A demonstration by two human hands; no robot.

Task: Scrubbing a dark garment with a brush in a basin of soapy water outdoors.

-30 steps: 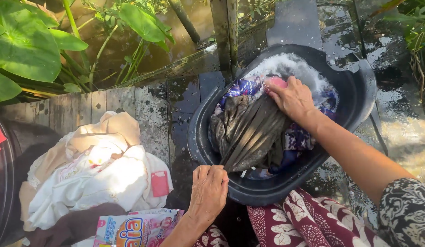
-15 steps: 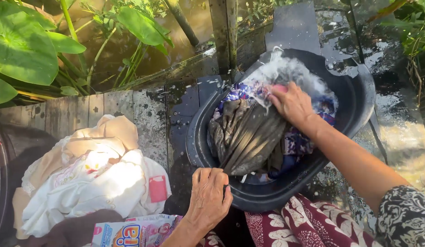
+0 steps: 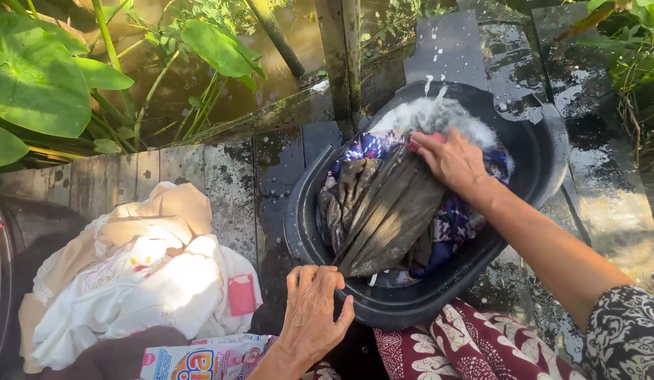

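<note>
A black oval plastic basin (image 3: 545,176) stands on wet wooden planks, full of soapy water and wet clothes. A grey-brown striped cloth (image 3: 383,211) lies stretched across it, over a blue and purple patterned cloth (image 3: 457,214). My right hand (image 3: 450,160) presses a pink scrubbing brush (image 3: 422,143), mostly hidden under the fingers, onto the far end of the striped cloth, beside white foam (image 3: 439,116). My left hand (image 3: 314,309) pinches the near end of the same cloth at the basin's front rim.
A heap of white and cream laundry (image 3: 140,271) lies to the left on the planks (image 3: 228,183). A pink detergent packet (image 3: 200,359) sits at the bottom edge. Beyond the planks are brown water, a post (image 3: 341,49) and large green leaves (image 3: 39,77). My patterned red skirt (image 3: 475,341) is below.
My right hand has drawn the brush slightly toward me over the striped cloth, and foam has splashed up. My left hand's fingers have loosened a little at the rim.
</note>
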